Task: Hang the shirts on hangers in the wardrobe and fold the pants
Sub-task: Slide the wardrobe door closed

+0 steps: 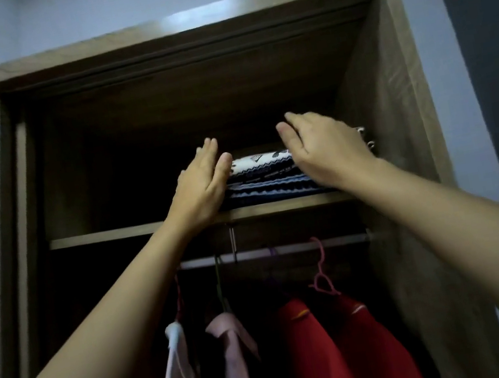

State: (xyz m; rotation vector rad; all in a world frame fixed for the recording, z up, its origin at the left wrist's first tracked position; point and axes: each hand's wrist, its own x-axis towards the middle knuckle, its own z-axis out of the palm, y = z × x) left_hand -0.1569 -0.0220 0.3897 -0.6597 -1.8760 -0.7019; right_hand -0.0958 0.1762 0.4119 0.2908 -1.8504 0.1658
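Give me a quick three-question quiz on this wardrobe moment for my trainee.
1. True or false: the stack of folded patterned clothes lies on the wooden upper shelf, above the metal hanging rail.
2. Which hand lies over the stack's top right? A) left hand B) right hand
3. What colour are the two garments hanging furthest right on the rail?

Key: 1 true; 2 B, the right hand lies over the top right while the left hand, fingers flat, is against the stack's left end; 3 red, one on a pink plastic hanger.
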